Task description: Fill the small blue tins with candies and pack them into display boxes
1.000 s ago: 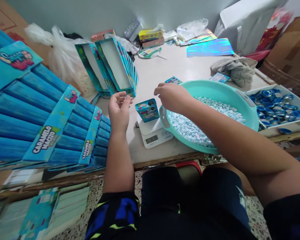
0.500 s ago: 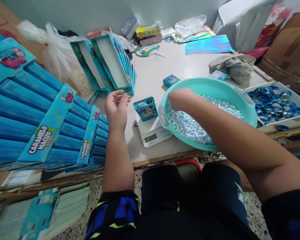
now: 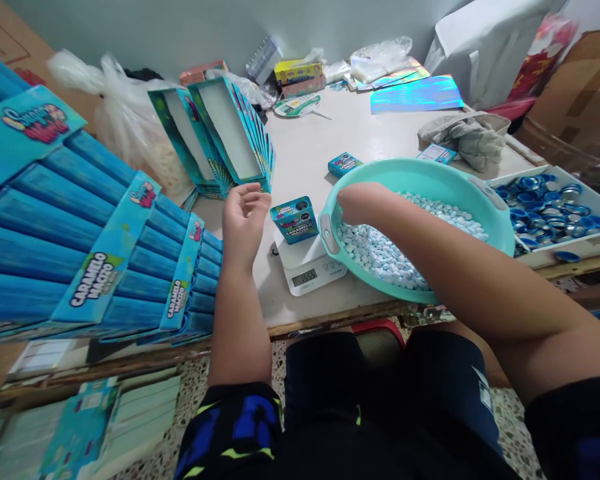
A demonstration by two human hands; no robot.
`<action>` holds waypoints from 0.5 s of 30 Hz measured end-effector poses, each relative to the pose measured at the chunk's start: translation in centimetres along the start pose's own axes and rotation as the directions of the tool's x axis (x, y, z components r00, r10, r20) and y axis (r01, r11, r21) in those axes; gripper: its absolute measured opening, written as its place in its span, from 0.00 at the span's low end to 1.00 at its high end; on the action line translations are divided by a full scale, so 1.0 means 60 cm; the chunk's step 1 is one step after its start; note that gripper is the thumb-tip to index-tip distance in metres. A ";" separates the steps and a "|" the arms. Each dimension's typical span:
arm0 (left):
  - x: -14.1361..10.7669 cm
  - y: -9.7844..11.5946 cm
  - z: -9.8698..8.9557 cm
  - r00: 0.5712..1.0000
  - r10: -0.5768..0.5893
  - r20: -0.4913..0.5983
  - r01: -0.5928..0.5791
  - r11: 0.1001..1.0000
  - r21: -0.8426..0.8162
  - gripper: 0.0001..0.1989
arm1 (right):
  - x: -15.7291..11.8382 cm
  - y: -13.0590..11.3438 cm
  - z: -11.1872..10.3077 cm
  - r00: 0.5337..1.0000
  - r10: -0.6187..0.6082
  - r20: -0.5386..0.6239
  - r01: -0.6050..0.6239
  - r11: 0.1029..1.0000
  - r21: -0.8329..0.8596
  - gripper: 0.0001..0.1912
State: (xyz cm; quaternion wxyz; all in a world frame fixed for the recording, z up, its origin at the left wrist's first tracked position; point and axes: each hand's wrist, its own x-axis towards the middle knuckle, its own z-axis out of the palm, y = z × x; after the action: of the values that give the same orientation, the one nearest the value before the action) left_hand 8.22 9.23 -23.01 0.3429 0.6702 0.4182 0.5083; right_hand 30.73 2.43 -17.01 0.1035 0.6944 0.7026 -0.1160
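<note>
My left hand [image 3: 246, 223] hovers just left of the scale, its fingers curled together; what they hold, if anything, is hidden. A blue candy box [image 3: 294, 221] with a round hole in its top stands on the white scale [image 3: 315, 267], whose display is lit. On the right, my right hand [image 3: 363, 202] reaches into the turquoise tub [image 3: 420, 175], over the left side of many small pale-blue candies [image 3: 387, 257]. Its fingers point down and are hidden behind the hand.
Stacked blue cartons [image 3: 95, 247] fill the left side, with open display boxes [image 3: 230, 133] behind. A small blue box [image 3: 344, 164] lies beyond the tub. At right are a tray of blue lids [image 3: 545, 207] and a grey cloth [image 3: 480, 140].
My left hand has shifted slightly right and down, closer to the box on the scale. My right hand stays over the candies. The whole view has shifted a little.
</note>
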 end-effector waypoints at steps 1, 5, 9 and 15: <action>-0.002 -0.004 -0.001 0.998 -0.022 0.064 0.020 0.999 0.029 0.26 | 0.000 -0.001 -0.001 1.000 -0.001 0.012 0.001 1.000 0.007 0.14; -0.019 -0.001 0.009 0.973 -0.049 0.226 0.011 0.986 0.168 0.34 | -0.001 -0.003 0.005 1.000 -0.023 0.000 0.023 0.999 0.031 0.14; -0.037 0.040 0.051 0.957 0.228 0.178 -0.287 0.813 0.507 0.31 | 0.009 0.000 0.024 0.993 -0.098 -0.064 0.102 0.993 0.066 0.12; -0.049 0.070 0.095 0.968 -0.094 0.233 -0.142 0.563 0.814 0.30 | 0.023 0.002 0.042 0.987 -0.134 -0.089 0.148 0.974 0.169 0.12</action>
State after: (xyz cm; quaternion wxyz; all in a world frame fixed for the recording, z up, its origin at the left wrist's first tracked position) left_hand 14.21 4.63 -21.89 0.0325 0.8164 0.5511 0.1696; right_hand 30.78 2.96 -19.82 0.0063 0.6531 0.7407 -0.1574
